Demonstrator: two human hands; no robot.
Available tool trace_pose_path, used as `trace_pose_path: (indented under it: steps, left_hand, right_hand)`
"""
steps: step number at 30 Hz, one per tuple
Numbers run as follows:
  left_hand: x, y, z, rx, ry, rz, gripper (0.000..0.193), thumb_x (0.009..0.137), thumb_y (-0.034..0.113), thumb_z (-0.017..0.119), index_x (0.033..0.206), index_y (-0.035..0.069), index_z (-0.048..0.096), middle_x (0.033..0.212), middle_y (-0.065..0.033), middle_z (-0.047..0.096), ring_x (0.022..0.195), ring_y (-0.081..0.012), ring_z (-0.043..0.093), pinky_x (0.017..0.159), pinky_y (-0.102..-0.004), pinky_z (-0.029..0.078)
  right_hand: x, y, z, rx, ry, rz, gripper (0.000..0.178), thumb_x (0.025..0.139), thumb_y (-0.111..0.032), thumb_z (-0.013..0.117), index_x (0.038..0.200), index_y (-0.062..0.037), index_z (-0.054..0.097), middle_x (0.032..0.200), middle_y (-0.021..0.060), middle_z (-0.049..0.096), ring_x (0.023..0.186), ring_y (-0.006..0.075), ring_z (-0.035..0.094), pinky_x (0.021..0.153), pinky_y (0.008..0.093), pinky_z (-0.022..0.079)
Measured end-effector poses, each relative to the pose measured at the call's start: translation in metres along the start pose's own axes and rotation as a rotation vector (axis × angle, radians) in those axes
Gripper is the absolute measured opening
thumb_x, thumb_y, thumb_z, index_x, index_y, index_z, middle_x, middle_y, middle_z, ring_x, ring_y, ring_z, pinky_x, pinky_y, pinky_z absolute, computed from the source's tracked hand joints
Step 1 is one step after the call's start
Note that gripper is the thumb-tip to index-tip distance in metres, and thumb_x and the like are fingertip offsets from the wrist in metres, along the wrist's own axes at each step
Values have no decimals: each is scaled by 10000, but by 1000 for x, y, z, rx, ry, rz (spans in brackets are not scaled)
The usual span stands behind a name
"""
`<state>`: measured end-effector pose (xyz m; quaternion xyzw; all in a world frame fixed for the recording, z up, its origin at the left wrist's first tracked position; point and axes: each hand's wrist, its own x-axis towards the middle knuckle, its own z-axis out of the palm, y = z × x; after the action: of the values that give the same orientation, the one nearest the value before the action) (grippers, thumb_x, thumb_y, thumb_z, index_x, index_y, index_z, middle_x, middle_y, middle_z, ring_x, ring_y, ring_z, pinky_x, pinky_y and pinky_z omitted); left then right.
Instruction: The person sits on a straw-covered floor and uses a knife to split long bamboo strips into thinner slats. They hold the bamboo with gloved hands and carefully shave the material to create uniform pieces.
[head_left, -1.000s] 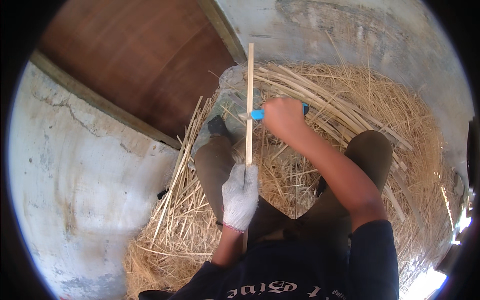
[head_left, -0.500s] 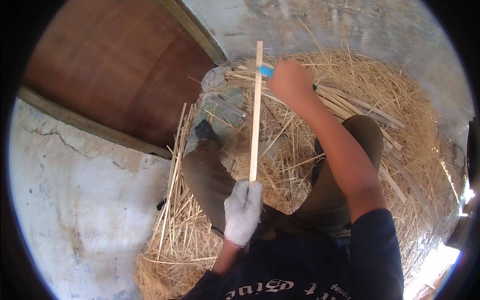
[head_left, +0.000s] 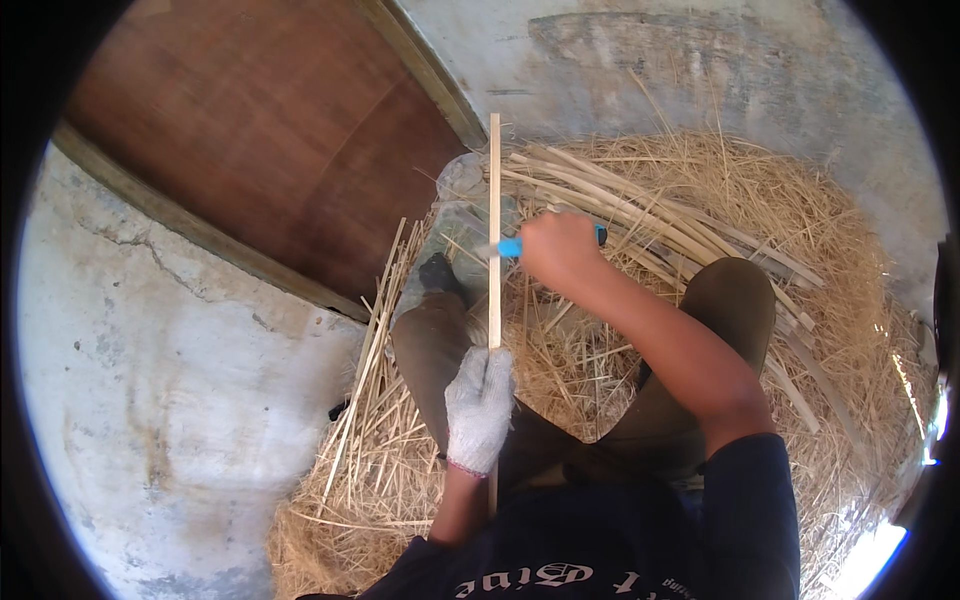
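Note:
My left hand [head_left: 479, 408], in a white knit glove, grips a long thin bamboo strip [head_left: 494, 210] near its lower end and holds it pointing away from me. My right hand [head_left: 560, 250], bare, is closed on a knife with a blue handle [head_left: 512, 247]. The knife lies across the strip about midway along it, its blade touching the strip. Both hands are above my bent legs in dark trousers.
A heap of pale shavings and straw [head_left: 700, 220] covers the floor around my legs. A bundle of split strips [head_left: 640, 215] lies beyond my right hand, with more strips [head_left: 375, 350] at my left. A brown wooden door [head_left: 250, 130] and concrete floor [head_left: 170, 420] lie to the left.
My right hand with the knife ran out toward the strip's far end, then came back to its middle. The left hand kept its grip on the strip throughout.

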<state>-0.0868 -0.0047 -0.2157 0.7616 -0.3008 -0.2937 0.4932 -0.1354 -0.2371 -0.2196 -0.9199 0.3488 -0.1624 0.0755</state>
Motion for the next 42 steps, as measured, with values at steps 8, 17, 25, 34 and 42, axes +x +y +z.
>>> trace_pose_path:
  steps: [8,17,25,34,42]
  left_hand:
    - [-33,-10,15,181,-144,25,278,1043,283,603,960,19,628,629,1,559,518,-63,525,476,-255,440]
    - [-10,-11,-3,37,-24,-1,227,1056,244,590,949,44,586,601,22,515,461,-45,469,412,-221,396]
    - [-22,2,-4,241,24,-66,303,1056,274,561,938,-2,609,673,-123,600,592,-170,610,603,-367,504]
    - [-34,-7,-6,291,-73,28,298,1062,269,568,926,6,601,671,-149,601,594,-202,651,597,-377,503]
    - [-28,-16,-8,415,79,199,285,1062,260,568,934,11,618,677,-130,598,573,-220,621,560,-366,483]
  right_hand:
    - [33,90,-38,231,85,561,160,898,-187,649,887,-84,771,794,95,728,736,283,739,627,425,566]
    - [-6,11,-18,88,-38,50,149,816,-167,676,837,-65,782,815,138,744,781,321,754,667,443,589]
    - [17,20,-10,58,-35,171,128,826,-142,688,875,-64,777,825,146,743,796,304,755,654,421,593]
    - [20,46,-25,175,-17,318,169,806,-164,708,921,-66,783,836,138,742,803,293,755,672,431,583]
    - [2,6,-10,50,-115,64,125,793,-171,706,801,-76,787,786,139,739,749,313,754,641,445,582]
